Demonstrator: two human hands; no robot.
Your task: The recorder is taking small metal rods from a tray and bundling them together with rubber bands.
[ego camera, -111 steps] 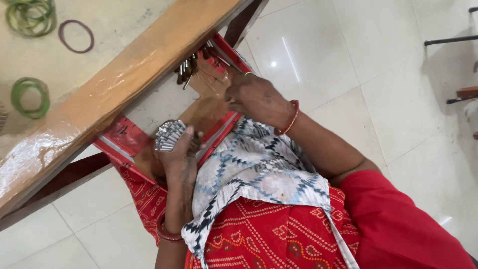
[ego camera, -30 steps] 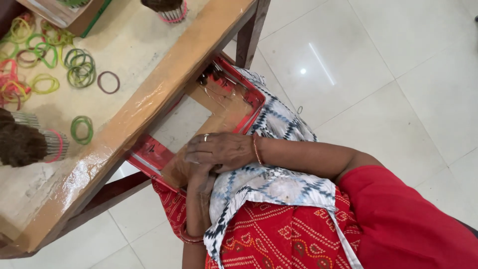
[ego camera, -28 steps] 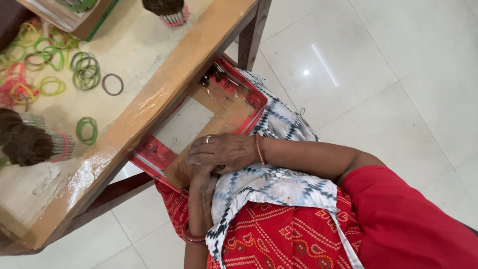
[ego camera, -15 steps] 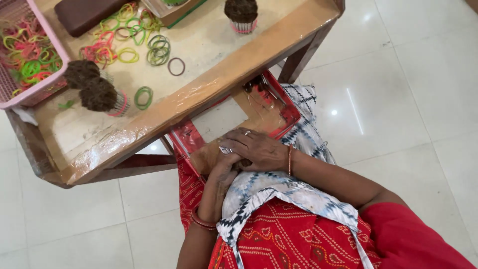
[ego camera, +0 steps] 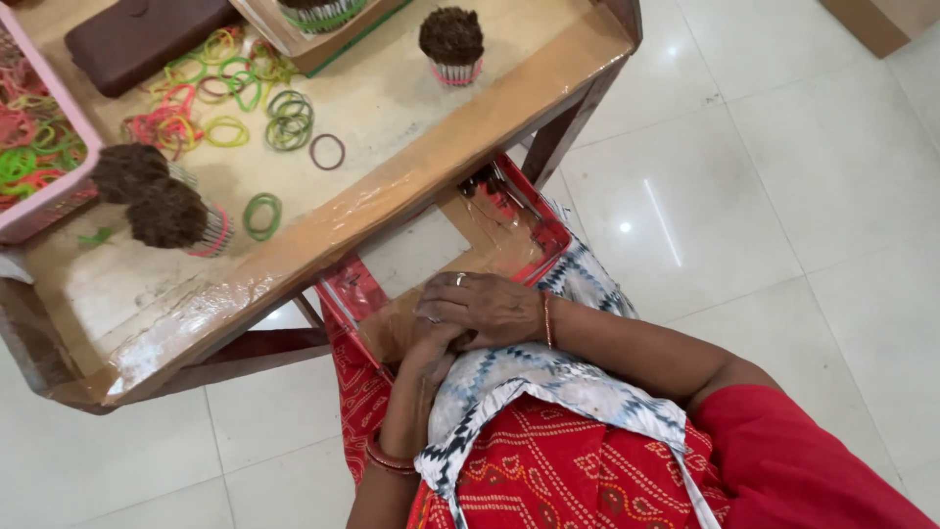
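A shallow red-edged cardboard tray (ego camera: 509,230) rests on the seated person's lap, tucked partly under the wooden table (ego camera: 411,186). At its near edge, the right hand (ego camera: 485,309) lies palm down over the left hand (ego camera: 421,358), the two pressed together; whether they hold anything cannot be seen. On the table lie loose coloured rubber bands (ego camera: 289,120) and dark banded bundles (ego camera: 168,214).

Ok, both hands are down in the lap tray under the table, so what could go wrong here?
The right hand covers the left hand, so whatever they hold is hidden and may slip unseen. The red-edged tray sits tilted on the lap and could slide off. Raising the hands may knock the table edge, toppling the dark-topped bundles.
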